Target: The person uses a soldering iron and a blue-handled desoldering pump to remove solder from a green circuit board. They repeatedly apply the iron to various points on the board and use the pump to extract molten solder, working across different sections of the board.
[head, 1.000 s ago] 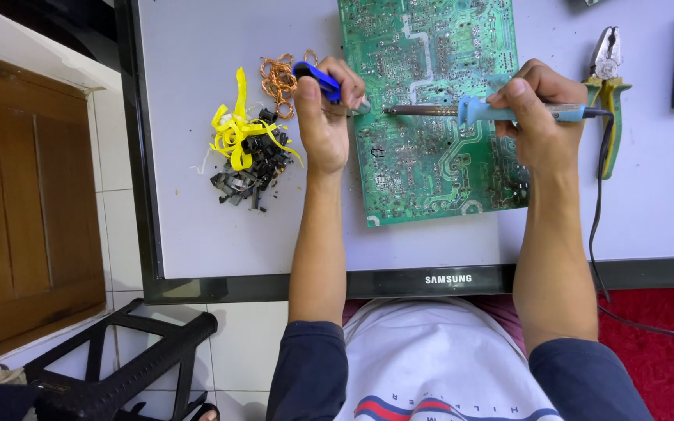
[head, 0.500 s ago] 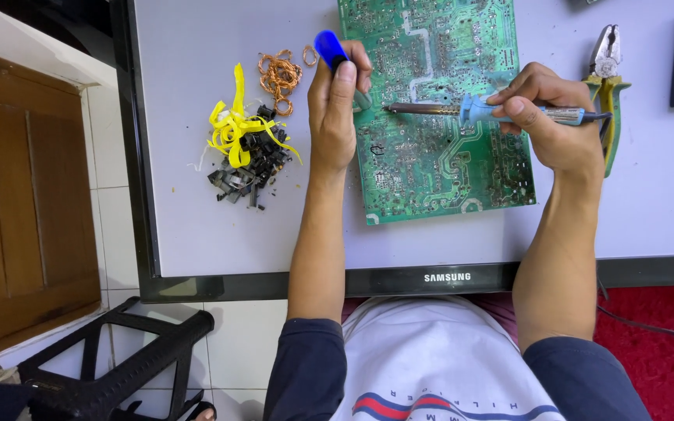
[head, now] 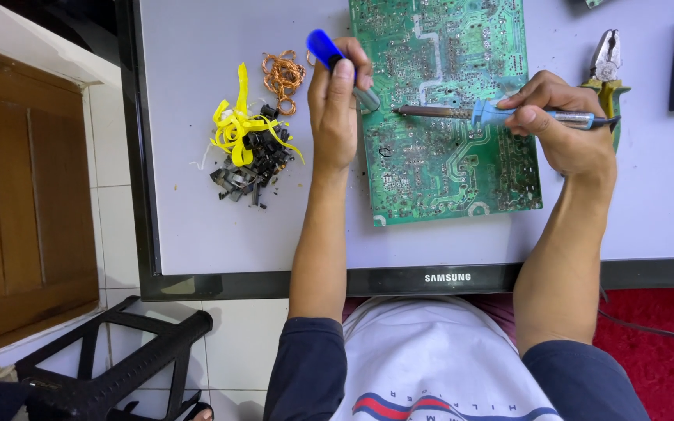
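Since a second ago the left hand (head: pixel 337 117) has lifted its blue-handled desoldering pump (head: pixel 343 68) off the scrap pile toward the circuit board (head: pixel 450 156).
Right hand (head: pixel 563 129) is closed around the soldering iron (head: pixel 493 115), tip resting on the board; stripped copper wire (head: pixel 282 76) and black parts (head: pixel 251 168) already lie on the worktop (head: pixel 196 226); most components appear still mounted.

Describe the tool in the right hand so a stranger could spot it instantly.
Find the large green circuit board lying on the pale grey surface. Across its upper half lies a light-blue-handled soldering iron, gripped by the right hand. Unlike the blue-tipped grey tool in the left hand, it has a long dark metal tip.
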